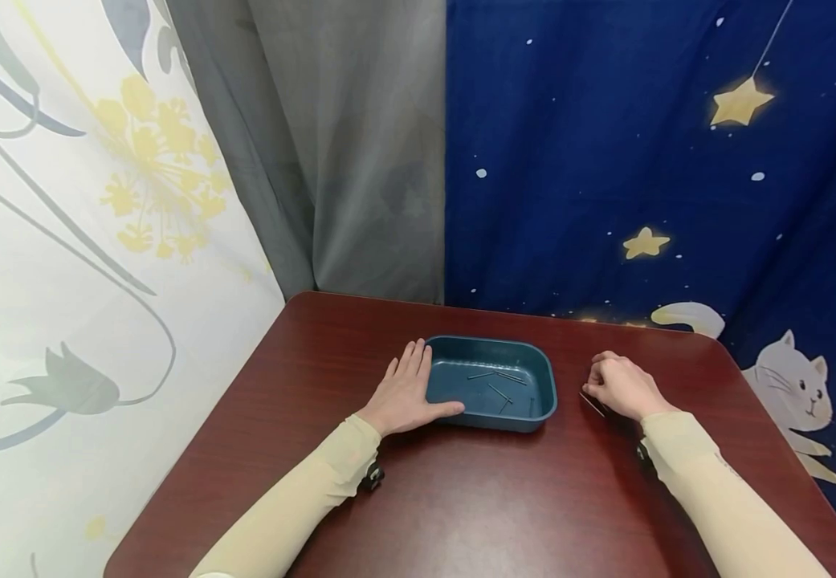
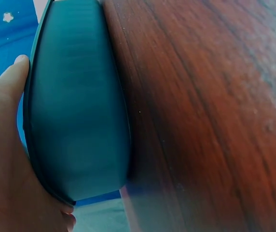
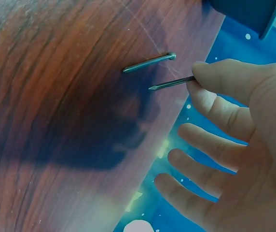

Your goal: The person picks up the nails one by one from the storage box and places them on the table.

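Observation:
A dark teal plastic tray (image 1: 504, 421) stands on the table, with several thin nails (image 1: 500, 393) scattered on its floor. At its left end my left hand (image 1: 403, 392) rests against the rim, fingers straight along the side and thumb over the near edge. The left wrist view shows the tray's outer wall (image 2: 77, 101) beside that hand. To the right of the tray, my right hand (image 3: 239, 130) pinches a nail (image 3: 169, 84) between thumb and index finger, its point outward. Another nail (image 3: 148, 63) lies on the table just beside the held one.
The reddish-brown wooden table (image 1: 418, 498) has rounded far corners. Behind it hang a grey curtain (image 1: 374, 160) and a blue curtain (image 1: 569, 160) with stars and a cat. A white patterned curtain (image 1: 99, 321) hangs at the left.

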{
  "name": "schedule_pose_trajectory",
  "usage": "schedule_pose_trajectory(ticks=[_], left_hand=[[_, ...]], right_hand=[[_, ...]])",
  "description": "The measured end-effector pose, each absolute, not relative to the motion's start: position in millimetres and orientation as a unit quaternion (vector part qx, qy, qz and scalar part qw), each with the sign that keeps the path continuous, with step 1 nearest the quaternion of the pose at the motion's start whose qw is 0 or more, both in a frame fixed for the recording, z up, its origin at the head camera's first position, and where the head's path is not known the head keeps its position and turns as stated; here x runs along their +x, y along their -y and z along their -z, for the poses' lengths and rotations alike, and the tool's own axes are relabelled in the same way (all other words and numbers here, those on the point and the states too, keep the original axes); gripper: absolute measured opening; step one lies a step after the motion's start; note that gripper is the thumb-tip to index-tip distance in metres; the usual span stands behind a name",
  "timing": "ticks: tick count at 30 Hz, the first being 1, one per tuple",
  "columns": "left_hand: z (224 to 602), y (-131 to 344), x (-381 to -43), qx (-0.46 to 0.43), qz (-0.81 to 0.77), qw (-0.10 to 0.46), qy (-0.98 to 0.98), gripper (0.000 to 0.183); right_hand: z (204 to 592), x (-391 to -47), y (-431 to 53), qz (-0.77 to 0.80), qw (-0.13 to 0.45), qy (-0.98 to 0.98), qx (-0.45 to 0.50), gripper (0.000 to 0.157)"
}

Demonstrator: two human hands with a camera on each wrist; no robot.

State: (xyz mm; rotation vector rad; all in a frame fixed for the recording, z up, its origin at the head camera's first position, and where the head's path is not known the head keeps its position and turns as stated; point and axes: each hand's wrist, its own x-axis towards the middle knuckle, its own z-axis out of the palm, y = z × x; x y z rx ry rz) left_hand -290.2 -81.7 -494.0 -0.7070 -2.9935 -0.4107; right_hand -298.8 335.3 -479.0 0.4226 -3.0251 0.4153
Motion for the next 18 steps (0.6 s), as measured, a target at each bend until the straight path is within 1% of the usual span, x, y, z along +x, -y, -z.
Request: schedule_pose_trajectory(ticks=[18], left_hand=[[496.6, 81.1, -291.2, -0.219, 0.139, 0.013, 0.966, 0.13]], right_hand=[[486.2, -300.7, -334.1, -0.133, 0.02, 0.982, 0.13, 0.024]])
